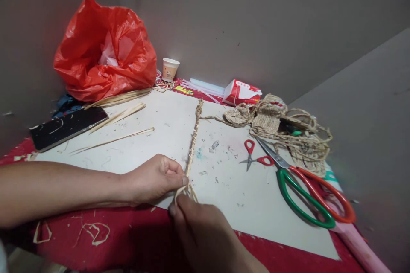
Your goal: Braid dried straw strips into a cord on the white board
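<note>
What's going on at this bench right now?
A person is plaiting a straw braid on the white board. The left hand pinches the braid near its close end; the right hand holds the loose strands just below. The braid's finished length runs away across the board. The large scissors and small scissors lie untouched at right.

Open board [166, 123] left of the braid [193, 140]; small scissors [254, 158], large scissors [283, 166] and twine heap [272, 121] to its right.
</note>
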Available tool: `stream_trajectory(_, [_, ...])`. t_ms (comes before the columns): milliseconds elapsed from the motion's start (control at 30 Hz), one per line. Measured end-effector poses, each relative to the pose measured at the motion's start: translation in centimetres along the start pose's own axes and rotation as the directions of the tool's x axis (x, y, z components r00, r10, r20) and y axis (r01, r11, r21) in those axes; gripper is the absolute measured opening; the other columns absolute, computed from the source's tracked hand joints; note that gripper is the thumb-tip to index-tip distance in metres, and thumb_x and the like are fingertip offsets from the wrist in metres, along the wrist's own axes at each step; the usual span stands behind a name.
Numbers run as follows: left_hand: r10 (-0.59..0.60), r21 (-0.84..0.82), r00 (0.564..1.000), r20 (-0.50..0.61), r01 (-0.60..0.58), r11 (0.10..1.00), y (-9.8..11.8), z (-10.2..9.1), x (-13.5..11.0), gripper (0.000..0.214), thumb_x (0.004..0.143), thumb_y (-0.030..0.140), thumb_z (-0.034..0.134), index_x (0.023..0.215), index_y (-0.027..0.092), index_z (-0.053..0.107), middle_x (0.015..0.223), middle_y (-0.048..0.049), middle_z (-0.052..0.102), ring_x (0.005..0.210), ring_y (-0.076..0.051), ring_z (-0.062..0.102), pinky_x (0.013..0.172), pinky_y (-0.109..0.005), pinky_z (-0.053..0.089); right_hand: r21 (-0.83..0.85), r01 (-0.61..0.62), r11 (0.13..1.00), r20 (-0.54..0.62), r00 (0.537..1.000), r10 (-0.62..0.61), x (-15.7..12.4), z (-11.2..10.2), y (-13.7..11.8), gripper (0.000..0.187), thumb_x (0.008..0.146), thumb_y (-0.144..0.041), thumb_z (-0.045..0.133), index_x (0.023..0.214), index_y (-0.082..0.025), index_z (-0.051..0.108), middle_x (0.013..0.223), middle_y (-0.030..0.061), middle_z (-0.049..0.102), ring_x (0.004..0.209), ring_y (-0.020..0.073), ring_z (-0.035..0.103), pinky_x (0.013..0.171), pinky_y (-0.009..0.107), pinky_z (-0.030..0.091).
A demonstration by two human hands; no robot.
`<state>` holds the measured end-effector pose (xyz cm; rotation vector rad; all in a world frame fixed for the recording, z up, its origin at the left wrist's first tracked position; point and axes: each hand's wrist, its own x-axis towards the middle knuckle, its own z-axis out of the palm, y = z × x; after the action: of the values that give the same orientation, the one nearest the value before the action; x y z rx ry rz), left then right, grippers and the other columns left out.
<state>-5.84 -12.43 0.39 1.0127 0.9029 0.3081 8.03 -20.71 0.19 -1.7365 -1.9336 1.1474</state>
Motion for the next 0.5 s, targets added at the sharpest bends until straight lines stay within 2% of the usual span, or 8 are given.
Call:
stream_trajectory(100, [0.004,0.067,1.000,0.016,-0.005,0.998,0.2,-0.3,-0.1,0.021,0.074,0.031,0.060,0.064,0.014,0.053,0.043,0.0095,0.038,0.039,-0.003,0.022,0.042,-0.020,0.013,0.138,0.095,0.986,0.151,0.982,-0.116,-1.1,-1.0,-0.3,0.027,0.078,-0.044,0.059,0.062,-0.023,0.058,0.051,-0.0007,0.055,0.046,0.0127,0.045,0.047,0.026,0.031])
stream_trajectory(167, [0.014,0.077,0.999,0.032,-0.016,0.997,0.4,-0.4,-0.2,0.021,0.074,0.031,0.060,0.064,0.014,0.053,0.043,0.0099,0.036,0.039,-0.003,0.021,0.042,-0.020,0.012,0.226,0.111,0.968,0.135,0.980,-0.144,-1.4,-2.5,-0.3,0.031,0.075,-0.050,0.061,0.061,-0.022,0.058,0.055,-0.0012,0.056,0.049,0.0127,0.047,0.048,0.025,0.033])
stream_trajectory(233, [0.037,0.081,0.998,0.042,-0.041,0.996,0.6,-0.5,-0.2,0.022,0.074,0.031,0.060,0.063,0.014,0.052,0.042,0.0103,0.034,0.040,-0.003,0.019,0.042,-0.021,0.012,0.270,0.065,0.961,-0.032,0.998,-0.058,-1.1,-4.1,-0.1,0.039,0.081,-0.053,0.052,0.060,-0.021,0.056,0.055,0.0000,0.054,0.050,0.0131,0.047,0.048,0.025,0.035])
stream_trajectory(300, [0.057,0.070,0.997,0.052,-0.060,0.996,0.6,-0.5,-0.1,0.022,0.074,0.031,0.061,0.063,0.014,0.051,0.041,0.0110,0.032,0.040,-0.003,0.018,0.042,-0.021,0.011,0.343,0.001,0.939,-0.221,0.972,0.079,-0.1,-5.1,0.2,0.044,0.087,-0.053,0.044,0.061,-0.020,0.055,0.055,0.0010,0.053,0.052,0.0140,0.048,0.051,0.025,0.038])
stream_trajectory(333, [0.066,0.057,0.996,0.059,-0.069,0.996,0.6,-0.5,-0.1,0.023,0.074,0.031,0.061,0.063,0.014,0.051,0.041,0.0109,0.033,0.040,-0.003,0.019,0.043,-0.020,0.012,0.394,-0.010,0.919,-0.264,0.957,0.123,0.5,-5.3,0.4,0.042,0.086,-0.054,0.045,0.065,-0.019,0.056,0.059,0.0019,0.056,0.057,0.0148,0.051,0.055,0.025,0.040])
stream_trajectory(400, [0.102,0.022,0.990,0.100,-0.105,0.994,0.3,-0.6,0.1,0.025,0.075,0.034,0.061,0.064,0.013,0.053,0.045,0.0087,0.041,0.042,-0.003,0.026,0.045,-0.020,0.017,0.500,-0.027,0.865,-0.186,0.973,0.138,1.6,-4.9,0.7,0.038,0.085,-0.054,0.049,0.076,-0.018,0.058,0.069,0.0035,0.061,0.065,0.0156,0.055,0.061,0.026,0.043])
stream_trajectory(433, [0.127,0.009,0.984,0.126,-0.129,0.992,0.2,-0.6,0.2,0.026,0.075,0.036,0.062,0.065,0.013,0.054,0.049,0.0068,0.046,0.045,-0.004,0.031,0.046,-0.019,0.020,0.535,-0.051,0.843,-0.087,0.989,0.116,2.1,-4.6,0.8,0.038,0.086,-0.054,0.047,0.078,-0.018,0.057,0.068,0.0027,0.060,0.062,0.0146,0.054,0.060,0.025,0.043])
stream_trajectory(500, [0.158,0.008,0.976,0.153,-0.161,0.987,-0.2,-0.7,0.3,0.027,0.074,0.037,0.063,0.066,0.012,0.056,0.055,0.0046,0.051,0.049,-0.005,0.035,0.049,-0.020,0.023,0.560,-0.119,0.820,0.093,0.992,0.081,2.7,-3.7,0.9,0.041,0.089,-0.054,0.041,0.073,-0.018,0.052,0.055,-0.0022,0.051,0.049,0.0108,0.045,0.050,0.022,0.037])
